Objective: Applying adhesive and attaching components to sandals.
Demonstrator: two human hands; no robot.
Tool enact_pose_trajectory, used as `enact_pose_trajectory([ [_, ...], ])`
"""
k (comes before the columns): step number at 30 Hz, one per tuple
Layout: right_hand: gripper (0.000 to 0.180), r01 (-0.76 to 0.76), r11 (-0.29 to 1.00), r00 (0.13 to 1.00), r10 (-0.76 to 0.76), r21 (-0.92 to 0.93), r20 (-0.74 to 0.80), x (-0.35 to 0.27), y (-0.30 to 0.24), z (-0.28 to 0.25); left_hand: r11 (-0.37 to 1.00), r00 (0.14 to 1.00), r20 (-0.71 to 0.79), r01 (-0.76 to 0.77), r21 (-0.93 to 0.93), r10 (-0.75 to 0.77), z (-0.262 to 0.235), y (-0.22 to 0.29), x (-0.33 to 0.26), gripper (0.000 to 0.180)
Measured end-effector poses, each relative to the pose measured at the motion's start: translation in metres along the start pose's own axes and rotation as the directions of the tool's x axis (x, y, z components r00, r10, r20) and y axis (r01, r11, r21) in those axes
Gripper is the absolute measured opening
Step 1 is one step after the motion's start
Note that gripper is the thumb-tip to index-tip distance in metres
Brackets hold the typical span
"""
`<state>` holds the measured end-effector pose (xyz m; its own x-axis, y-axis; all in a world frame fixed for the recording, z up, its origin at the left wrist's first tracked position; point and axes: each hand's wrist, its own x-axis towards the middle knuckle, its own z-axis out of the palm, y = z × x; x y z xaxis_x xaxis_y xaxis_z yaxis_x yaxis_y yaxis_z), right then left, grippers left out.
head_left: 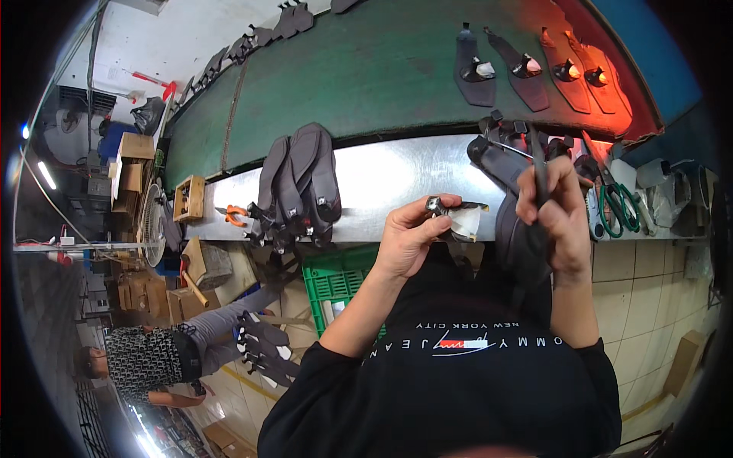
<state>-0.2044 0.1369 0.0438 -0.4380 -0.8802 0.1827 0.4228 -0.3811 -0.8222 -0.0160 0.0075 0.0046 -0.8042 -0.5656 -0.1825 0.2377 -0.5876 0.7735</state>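
My left hand (408, 235) is closed on a black sandal strap (462, 204) with a shiny dark knob at one end and a white piece (466, 222) on it. It is over the near edge of the metal bench. Further right, my right hand (560, 217) pinches a long dark sandal sole (525, 248), smeared by motion, so its outline is unclear. Behind that hand, more dark sandals (492, 159) lie heaped on the bench. To the left, a stack of dark grey sandals (305, 172) lies with black heels toward me.
A metal bench (382, 172) runs along a green conveyor belt (343, 84), where sandals (475, 69) lie, some under red light. Green-handled scissors (618, 208) and orange-handled pliers (233, 215) are on the bench. Below stand a green crate (332, 286) and, further left, another person (156, 355).
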Motion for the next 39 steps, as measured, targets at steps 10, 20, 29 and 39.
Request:
enact_pose_trajectory([
  [10,0.054,-0.041,0.834,0.999,0.027,-0.551,-0.034,-0.042,-0.003,0.023,0.996,0.998,0.032,-0.06,-0.059,0.062,0.0,-0.002,-0.01,0.033],
  [20,0.059,0.119,0.71,0.992,-0.114,-0.694,0.053,-0.039,0.005,0.018,0.996,0.996,-0.035,-0.085,0.022,0.086,0.008,-0.002,-0.01,0.019],
  [29,0.055,0.09,0.714,0.996,-0.053,-0.694,0.075,-0.042,0.011,0.02,0.999,0.998,-0.042,0.038,-0.008,-0.038,0.005,-0.003,-0.008,0.028],
  [39,0.042,0.112,0.663,0.991,-0.132,-0.74,0.032,-0.046,0.019,0.015,0.999,0.996,-0.086,-0.013,0.038,0.016,0.004,-0.007,-0.005,0.038],
])
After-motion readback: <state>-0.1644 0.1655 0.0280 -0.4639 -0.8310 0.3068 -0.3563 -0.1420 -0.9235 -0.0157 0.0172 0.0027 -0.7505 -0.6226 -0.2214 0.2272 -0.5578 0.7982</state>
